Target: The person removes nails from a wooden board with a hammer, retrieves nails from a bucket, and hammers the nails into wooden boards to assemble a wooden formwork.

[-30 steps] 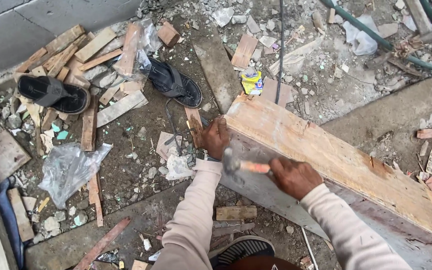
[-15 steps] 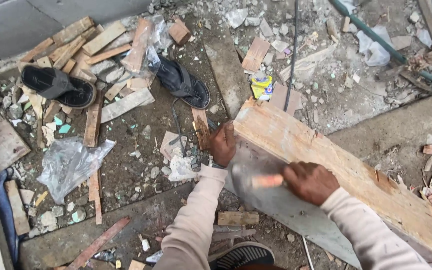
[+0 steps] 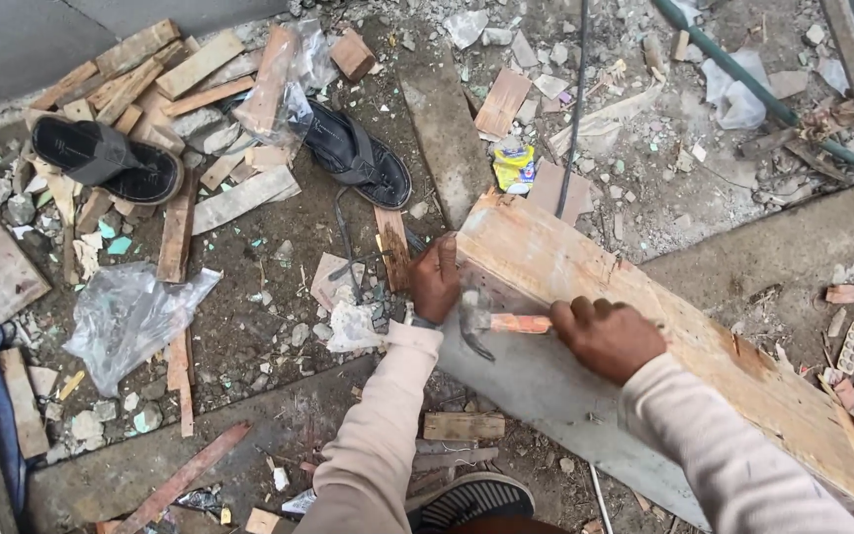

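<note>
A long wooden board point(image 3: 644, 326) runs on edge from the centre to the lower right, with a grey panel point(image 3: 565, 396) on its near side. My left hand point(image 3: 435, 280) grips the board's left end. My right hand point(image 3: 607, 336) is shut on a claw hammer point(image 3: 491, 322) with an orange wooden handle. The hammer's metal head lies against the grey face just right of my left hand. Both arms wear pale long sleeves.
Two black sandals point(image 3: 106, 158) point(image 3: 358, 158) lie among wood offcuts point(image 3: 180, 74) at upper left. A clear plastic bag point(image 3: 126, 316) sits left. A green hose point(image 3: 773, 99) crosses the upper right, a black cable point(image 3: 575, 109) runs down to the board. My shoe point(image 3: 471, 499) is below.
The view has shifted slightly. The hammer head has swung down and left against the grey face, close to my left hand. My left hand keeps its hold on the board's end.
</note>
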